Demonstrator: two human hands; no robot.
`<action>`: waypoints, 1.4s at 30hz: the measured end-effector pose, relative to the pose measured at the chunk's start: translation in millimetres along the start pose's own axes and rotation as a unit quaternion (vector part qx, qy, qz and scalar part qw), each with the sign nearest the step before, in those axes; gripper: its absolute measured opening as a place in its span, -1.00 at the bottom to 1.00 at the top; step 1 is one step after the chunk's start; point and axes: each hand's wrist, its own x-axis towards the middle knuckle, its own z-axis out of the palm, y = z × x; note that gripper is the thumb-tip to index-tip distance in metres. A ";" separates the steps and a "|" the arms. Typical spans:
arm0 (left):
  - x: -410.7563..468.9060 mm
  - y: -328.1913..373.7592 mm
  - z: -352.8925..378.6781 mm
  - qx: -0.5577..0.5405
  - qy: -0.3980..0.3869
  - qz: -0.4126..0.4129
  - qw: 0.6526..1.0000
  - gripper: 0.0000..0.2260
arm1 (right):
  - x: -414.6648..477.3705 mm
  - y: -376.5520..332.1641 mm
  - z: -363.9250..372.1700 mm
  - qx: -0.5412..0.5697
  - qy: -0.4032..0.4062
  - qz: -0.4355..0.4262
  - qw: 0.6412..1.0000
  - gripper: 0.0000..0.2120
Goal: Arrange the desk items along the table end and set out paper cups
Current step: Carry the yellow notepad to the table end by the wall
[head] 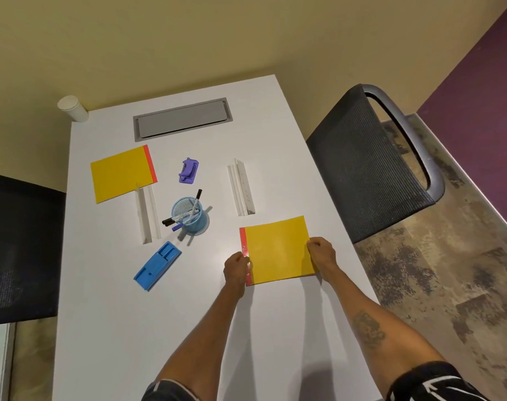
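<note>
White table (159, 328) runs from 6 toward 12 o'clock; grey cable hatch (182, 119) set flush near its far end. Beige wall (188, 39) beyond at 12. Purple wall (484, 76) at 2 o'clock. Dark mesh office chair (371, 169), grey frame, at 3, close to the table edge. Second dark chair back (20, 250) at 9. Mottled brown floor (449, 285) at 4. Light even, shadows soft.

Bare tabletop (130, 328) (near end) below eraser (157, 266)

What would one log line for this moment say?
left hand: grips red edge of near yellow notepad | right hand: grips its opposite edge | paper cup: at far-left corner
</note>
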 end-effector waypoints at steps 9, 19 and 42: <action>-16.7 9.9 -4.6 -0.064 0.020 0.009 0.998 -0.75 | -19.6 -3.4 -21.2 0.041 0.000 -0.024 0.999 -0.69; -39.8 26.7 -17.5 -0.072 0.048 0.070 0.994 -0.65 | -48.5 6.0 -43.4 0.144 -0.111 -0.025 0.983 -0.65; -197.9 17.7 97.7 -0.282 0.191 0.113 0.933 -0.58 | -124.2 32.7 -168.6 0.362 -0.172 -0.113 0.909 -0.65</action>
